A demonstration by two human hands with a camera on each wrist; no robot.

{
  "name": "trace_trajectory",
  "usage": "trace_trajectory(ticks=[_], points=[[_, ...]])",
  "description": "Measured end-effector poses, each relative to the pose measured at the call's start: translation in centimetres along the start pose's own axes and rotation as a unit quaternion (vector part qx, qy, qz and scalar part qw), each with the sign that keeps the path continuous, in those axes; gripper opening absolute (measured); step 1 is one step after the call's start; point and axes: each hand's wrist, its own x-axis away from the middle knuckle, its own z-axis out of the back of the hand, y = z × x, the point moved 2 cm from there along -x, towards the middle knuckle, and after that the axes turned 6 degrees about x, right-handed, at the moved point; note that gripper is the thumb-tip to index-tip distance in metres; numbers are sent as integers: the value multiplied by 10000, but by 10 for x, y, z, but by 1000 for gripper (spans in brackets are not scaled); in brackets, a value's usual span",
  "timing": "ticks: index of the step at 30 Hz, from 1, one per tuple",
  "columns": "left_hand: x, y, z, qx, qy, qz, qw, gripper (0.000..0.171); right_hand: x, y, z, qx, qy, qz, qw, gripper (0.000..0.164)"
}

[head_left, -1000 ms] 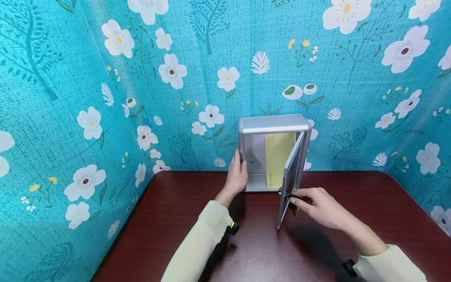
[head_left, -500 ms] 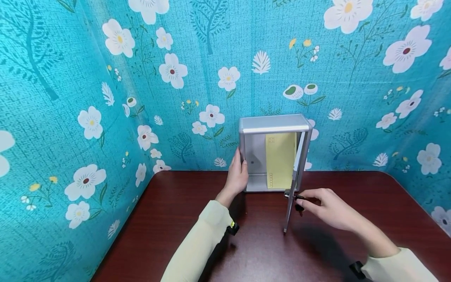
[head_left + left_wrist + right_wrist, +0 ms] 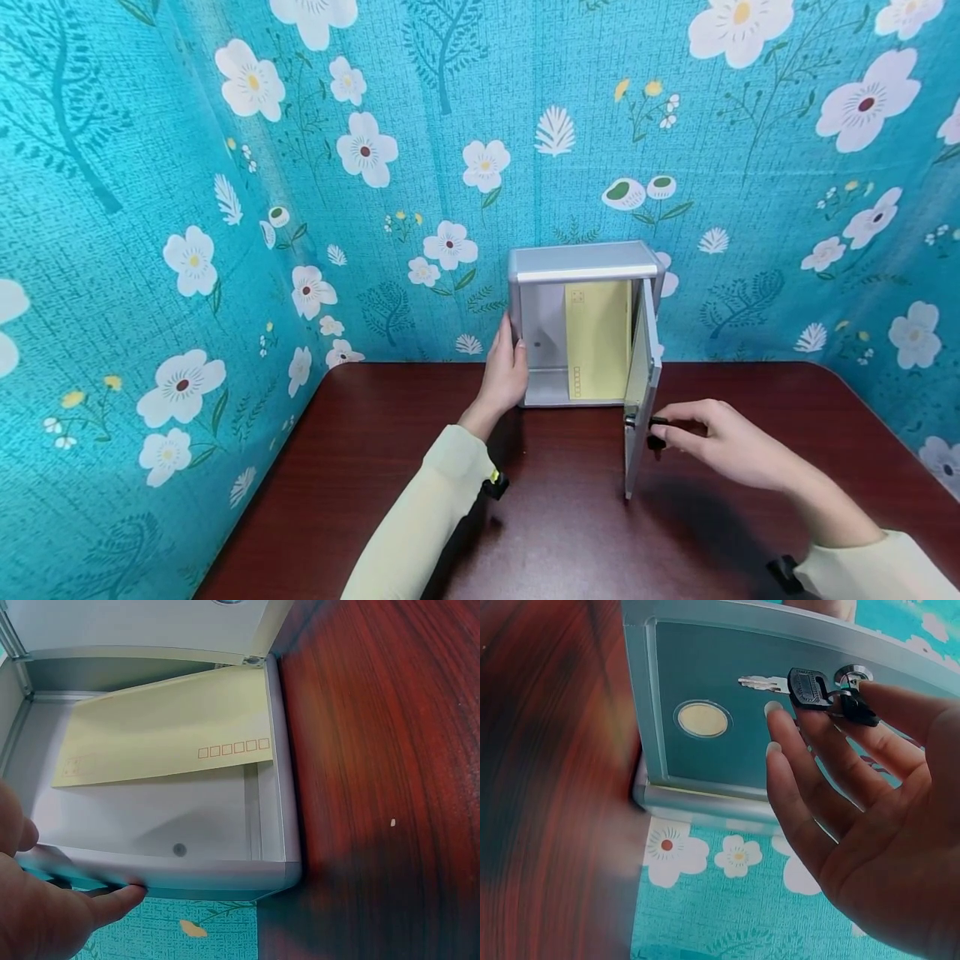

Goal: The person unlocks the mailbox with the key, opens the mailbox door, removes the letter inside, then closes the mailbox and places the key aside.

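Observation:
A silver metal mailbox (image 3: pixel 585 261) stands upright on the table against the cloth. My left hand (image 3: pixel 502 379) grips its left side wall, thumb at the front edge, as the left wrist view also shows. Inside, a yellow envelope (image 3: pixel 165 727) with small printed red squares leans toward the hinge side. The mailbox door (image 3: pixel 642 392) stands open, hinged on the right. At the door's lock (image 3: pixel 853 675), my right hand (image 3: pixel 720 437) pinches a black-headed key (image 3: pixel 861 712). A second key (image 3: pixel 808 688) hangs beside it on a ring, its metal blade pointing away from the hand.
The dark red wood-grain table (image 3: pixel 375 442) lies under the mailbox and both arms. Blue flowered cloth (image 3: pixel 420 183) rises behind the table and along its sides. A round pale window (image 3: pixel 703 719) sits in the door's outer face.
My right hand has moved to the right with the key, and the mailbox door has swung wider open. My left hand stays on the mailbox's side.

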Motion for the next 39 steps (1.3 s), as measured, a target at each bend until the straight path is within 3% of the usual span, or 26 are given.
trace_trajectory(ticks=[39], points=[[-2, -1, -1, -6, 38, 92, 9999, 62, 26, 41, 27, -392, -22, -225, 9990, 37]])
